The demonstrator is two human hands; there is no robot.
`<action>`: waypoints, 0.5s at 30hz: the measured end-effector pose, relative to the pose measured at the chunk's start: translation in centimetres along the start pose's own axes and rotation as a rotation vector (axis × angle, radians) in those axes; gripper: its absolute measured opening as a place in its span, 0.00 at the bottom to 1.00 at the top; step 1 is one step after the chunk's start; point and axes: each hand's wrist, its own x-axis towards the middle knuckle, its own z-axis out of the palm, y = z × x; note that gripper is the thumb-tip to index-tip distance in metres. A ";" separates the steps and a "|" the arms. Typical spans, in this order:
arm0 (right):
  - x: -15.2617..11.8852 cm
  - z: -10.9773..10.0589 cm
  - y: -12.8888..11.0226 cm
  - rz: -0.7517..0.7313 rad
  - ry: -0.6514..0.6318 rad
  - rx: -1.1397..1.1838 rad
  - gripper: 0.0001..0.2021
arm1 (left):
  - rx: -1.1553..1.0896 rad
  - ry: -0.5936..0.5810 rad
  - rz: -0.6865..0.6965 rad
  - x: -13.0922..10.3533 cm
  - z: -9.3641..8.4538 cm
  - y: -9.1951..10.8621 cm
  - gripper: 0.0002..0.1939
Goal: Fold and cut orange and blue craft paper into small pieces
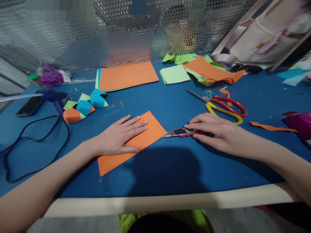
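A folded sheet of orange paper (153,127) lies on the blue tabletop, its right corner pointing toward the cutter. My left hand (121,136) rests flat on this paper with the fingers spread, pressing it against the table. My right hand (212,131) is closed around a utility knife (180,132) with a red and black body. The knife's blade is out and its tip meets the right corner of the orange paper; whether it sits inside the fold I cannot tell.
Scissors (218,105) with red and yellow handles lie beyond my right hand. Orange sheets (128,76), light green squares (175,75) and paper scraps line the back by a perforated metal panel (126,32). Folded paper pieces (85,106), a blue glue gun (54,98) and a black cord (8,161) are left.
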 end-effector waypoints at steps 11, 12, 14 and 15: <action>0.1 0.3 0.1 0.000 -0.011 -0.006 0.15 | 0.033 0.030 0.033 -0.1 0.5 -0.4 0.43; 0.1 0.4 0.1 -0.005 -0.012 -0.004 0.15 | 0.041 0.039 0.042 -0.2 0.6 -0.4 0.42; 0.1 0.4 0.0 -0.012 -0.011 -0.006 0.15 | 0.056 0.059 0.064 -0.2 0.7 -0.4 0.38; 0.0 0.4 0.0 -0.013 -0.011 -0.009 0.15 | 0.060 0.069 0.075 -0.3 0.7 -0.4 0.36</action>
